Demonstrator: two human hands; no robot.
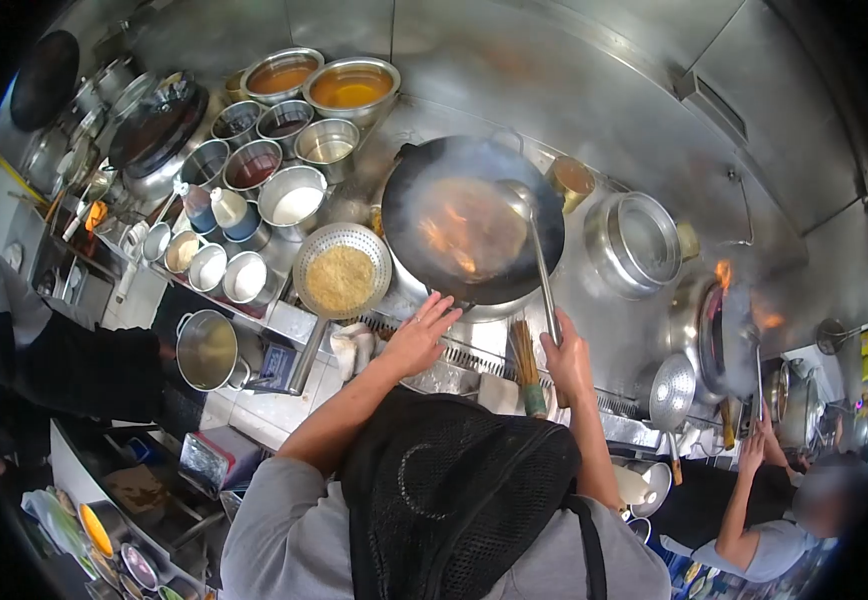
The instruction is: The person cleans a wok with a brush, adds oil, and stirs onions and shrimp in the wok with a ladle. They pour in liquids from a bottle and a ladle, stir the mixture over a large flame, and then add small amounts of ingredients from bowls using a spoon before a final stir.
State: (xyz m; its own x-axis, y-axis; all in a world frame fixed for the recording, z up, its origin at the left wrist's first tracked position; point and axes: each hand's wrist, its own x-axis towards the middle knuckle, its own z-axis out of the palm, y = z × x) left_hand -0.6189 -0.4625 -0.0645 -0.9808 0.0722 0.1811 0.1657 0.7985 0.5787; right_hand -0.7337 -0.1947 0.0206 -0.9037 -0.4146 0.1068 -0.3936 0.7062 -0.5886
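A black wok (409, 185) sits on the burner in front of me, with smoke and orange flame over its bottom. My right hand (569, 355) is closed round the long handle of a steel ladle (544, 275), whose bowl rests over the wok's far right side. At the wok's near left edge is my left hand (420, 335), palm down with fingers stretched out, fingertips close to the rim. A perforated strainer (307, 247) holding yellow crumbly food stands left of the wok. Just left of my right hand, a bamboo wok brush (526, 365) leans upright.
Steel containers of sauces and white seasonings (294, 195) crowd the left counter, with two squeeze bottles (230, 208) among them. Stacked steel pots (634, 243) stand right of the wok. Further right, a co-worker (754, 510) handles a flaming wok (699, 330). A tall pot (207, 350) is at lower left.
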